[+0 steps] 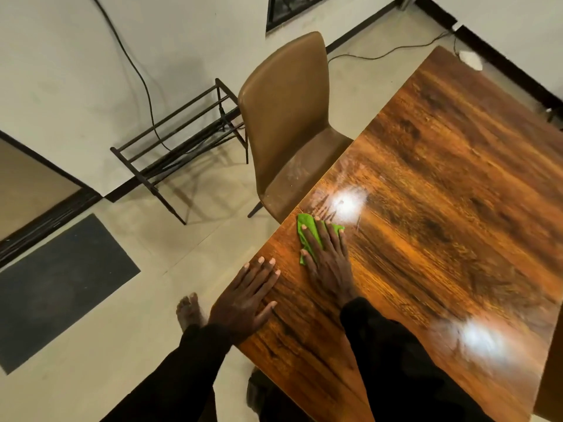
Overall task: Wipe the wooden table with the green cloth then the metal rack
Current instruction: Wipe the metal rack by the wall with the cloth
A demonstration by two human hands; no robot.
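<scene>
We press the green cloth (307, 236) flat under our spread right hand (327, 254) near the tabletop (441, 208) edge, left hand (246, 300) flat and empty, and should sweep overlapping strokes outward.

I think I am in a room of a home, like a small eating room. I stand barefoot at a shiny wooden table (441, 193). A brown chair (286, 117) is pushed up to the table's far side. Past the chair, a thin metal rack (170, 141) stands by the plain pale wall. A dark mat (61, 293) lies on the tiled floor (137, 345) near a doorway, left of the table. Wires run along the floor behind the table.
</scene>
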